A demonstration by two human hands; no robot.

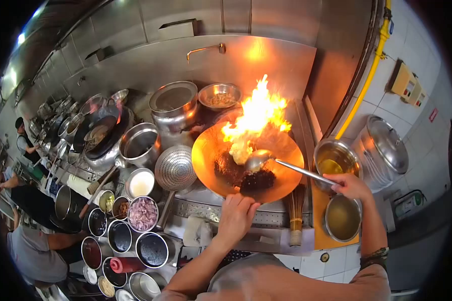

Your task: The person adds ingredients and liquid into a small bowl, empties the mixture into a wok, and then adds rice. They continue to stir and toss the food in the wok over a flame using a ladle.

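Observation:
A large wok sits tilted on the burner with dark food inside and tall flames rising from it. My left hand grips the wok's near rim. My right hand holds the long metal handle of a ladle, whose bowl rests in the wok above the food, just under the flames.
A perforated strainer lies left of the wok. Steel pots and bowls stand behind it. Seasoning bowls, one with chopped red onion, crowd the near left. Oil pots and a bamboo brush sit right. Other people work at far left.

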